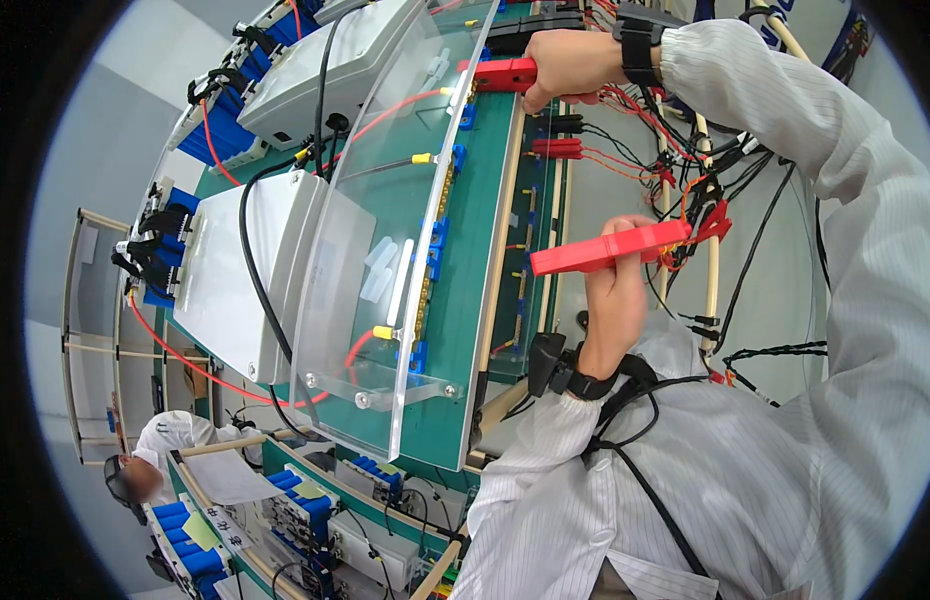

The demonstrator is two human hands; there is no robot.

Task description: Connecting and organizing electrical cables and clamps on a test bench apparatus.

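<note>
My left hand [617, 295] is closed around a large red clamp [610, 248], held off the bench edge, with red and black leads trailing behind it. At the far end of the bench my right hand [575, 68] grips another red clamp [500, 75]. That clamp's tip reaches the row of brass terminals on blue blocks [435, 237], beside the clear plastic cover [380, 220]; whether its jaws bite on a terminal I cannot tell. Between my hands, a smaller red clip [557, 148] and black clips [563, 124] hang at the bench edge on thin wires.
White boxes [250, 265] with black cables and blue battery packs [215, 130] stand on the green bench top [475, 200]. Red cables with yellow lugs run to the terminals. Loose black wires [755, 260] hang near my right arm. A person [170, 440] works at the lower left.
</note>
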